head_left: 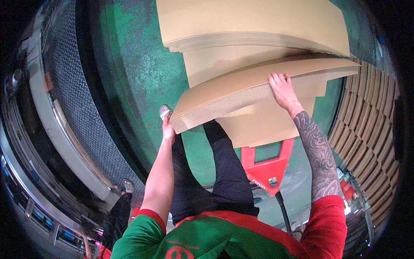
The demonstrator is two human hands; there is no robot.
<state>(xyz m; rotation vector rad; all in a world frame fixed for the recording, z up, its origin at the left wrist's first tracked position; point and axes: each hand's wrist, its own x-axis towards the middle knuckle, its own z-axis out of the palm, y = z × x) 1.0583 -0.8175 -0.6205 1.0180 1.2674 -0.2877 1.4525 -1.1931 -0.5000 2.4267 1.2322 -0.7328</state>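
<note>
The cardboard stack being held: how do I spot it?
Find the green floor. Over it, a thick tan cardboard stack has the left hand at one end, the right hand on its near edge. Unlike the pile beyond, it is gripped.

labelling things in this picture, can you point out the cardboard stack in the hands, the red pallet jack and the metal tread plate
Cardboard stack (246,96): head view, on its near layered edge
Red pallet jack (262,170): head view, on its triangular body
Metal tread plate (81,101): head view, on its patterned surface
</note>
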